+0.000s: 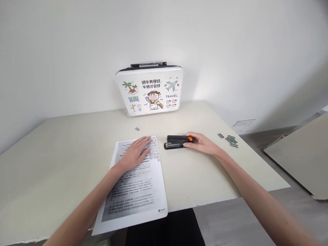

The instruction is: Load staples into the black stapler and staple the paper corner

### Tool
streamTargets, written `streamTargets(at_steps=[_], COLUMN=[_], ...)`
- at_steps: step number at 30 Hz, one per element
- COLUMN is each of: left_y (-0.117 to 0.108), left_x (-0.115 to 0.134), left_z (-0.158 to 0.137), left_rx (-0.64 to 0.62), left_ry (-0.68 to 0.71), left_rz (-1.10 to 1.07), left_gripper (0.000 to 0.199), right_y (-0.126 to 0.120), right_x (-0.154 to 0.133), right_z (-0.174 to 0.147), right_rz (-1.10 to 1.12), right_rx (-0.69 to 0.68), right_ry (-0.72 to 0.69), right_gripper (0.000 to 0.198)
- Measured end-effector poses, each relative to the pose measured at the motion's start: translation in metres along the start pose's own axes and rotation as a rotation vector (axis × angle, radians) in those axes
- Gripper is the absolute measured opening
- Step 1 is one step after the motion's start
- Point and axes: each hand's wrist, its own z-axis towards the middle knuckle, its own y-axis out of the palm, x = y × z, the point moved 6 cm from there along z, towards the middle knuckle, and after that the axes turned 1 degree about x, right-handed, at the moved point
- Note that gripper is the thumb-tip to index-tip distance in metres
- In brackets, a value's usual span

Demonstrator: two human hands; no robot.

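Printed paper sheets (135, 191) lie on the table, their lower end reaching the front edge. Flat on their upper part rests my left hand (134, 153), fingers stretched out towards a barcode-like strip (154, 150) at the top right. Just right of the paper, my right hand (200, 141) grips the rear end of a black stapler (176, 140) with an orange patch. The stapler sits on the table, its front pointing left towards the paper without touching it.
A white carry case (153, 92) with cartoon prints leans against the wall behind. One small strip of staples (137, 129) lies above the paper. Several more staple strips (231, 140) are near the right edge of the pale table (64, 157).
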Motion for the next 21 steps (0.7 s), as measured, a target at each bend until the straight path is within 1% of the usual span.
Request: streamTargets(at_steps=[4, 7, 11, 13, 17, 21], left_y=[-0.003, -0.006, -0.009, -0.009, -0.01, -0.013], left_x=[-0.002, -0.007, -0.013, -0.015, -0.017, -0.015], left_z=[0.0, -0.002, -0.005, -0.006, -0.009, -0.012], left_rx=[-0.016, -0.014, -0.003, -0.003, -0.007, -0.015], left_ry=[0.017, 0.031, 0.038, 0.037, 0.029, 0.011], left_rz=[0.0, 0.001, 0.001, -0.001, -0.003, -0.012], left_gripper=[0.053, 0.053, 0.053, 0.054, 0.054, 0.055], right_y=[-0.002, -0.002, -0.001, 0.0, -0.001, 0.001], right_x=[0.001, 0.002, 0.003, 0.004, 0.008, 0.013], right_z=[0.0, -0.001, 0.0, 0.0, 0.003, 0.005], right_rz=[0.066, 0.079, 0.078, 0.083, 0.073, 0.055], right_rx=[-0.068, -0.085, -0.085, -0.053, 0.077, 0.146], right_ry=[0.005, 0.011, 0.03, 0.025, 0.032, 0.046], right_gripper=[0.034, 0.032, 0.036, 0.039, 0.05, 0.049])
